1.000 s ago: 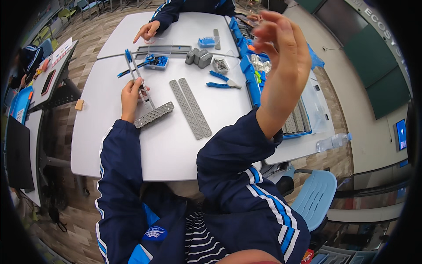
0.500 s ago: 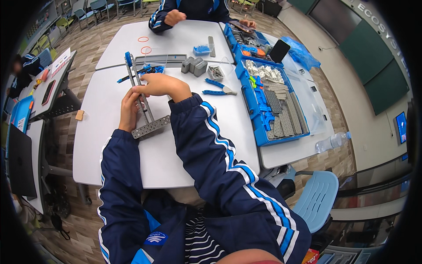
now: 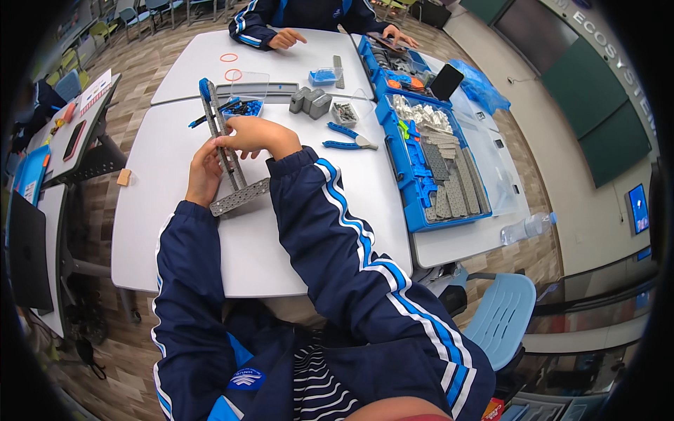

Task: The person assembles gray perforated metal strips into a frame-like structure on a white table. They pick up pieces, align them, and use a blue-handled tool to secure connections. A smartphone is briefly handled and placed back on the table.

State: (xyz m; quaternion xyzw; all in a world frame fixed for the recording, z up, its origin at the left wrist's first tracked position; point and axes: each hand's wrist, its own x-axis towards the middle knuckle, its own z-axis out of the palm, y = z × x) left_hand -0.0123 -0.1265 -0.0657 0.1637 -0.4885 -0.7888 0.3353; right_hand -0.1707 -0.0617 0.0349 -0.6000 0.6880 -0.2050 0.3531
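Note:
Both my hands hold a frame of grey plastic building beams (image 3: 239, 197), with two long uprights rising from a wide perforated beam at its near end. A blue piece (image 3: 204, 87) caps the far end of the uprights. My left hand (image 3: 203, 174) is closed round the left upright. From the right, my right hand (image 3: 258, 135) reaches across with its fingers closed at the uprights; the fingertips are partly hidden. Just beyond the hands stands a clear box of small blue connectors (image 3: 243, 108). Blue-handled pliers (image 3: 344, 145) lie on the table to the right.
Grey blocks (image 3: 309, 102) and a small box of grey pins (image 3: 345, 112) sit near the pliers. Blue bins of building parts (image 3: 437, 165) line the right side, with a water bottle (image 3: 528, 229) close by. Across the table, another person's hand (image 3: 286, 38) rests near red rings (image 3: 233, 74).
The person opposite has lowered a raised hand onto the table. My hands keep the same grip on the beam frame, which has barely moved; the whole view has shifted slightly.

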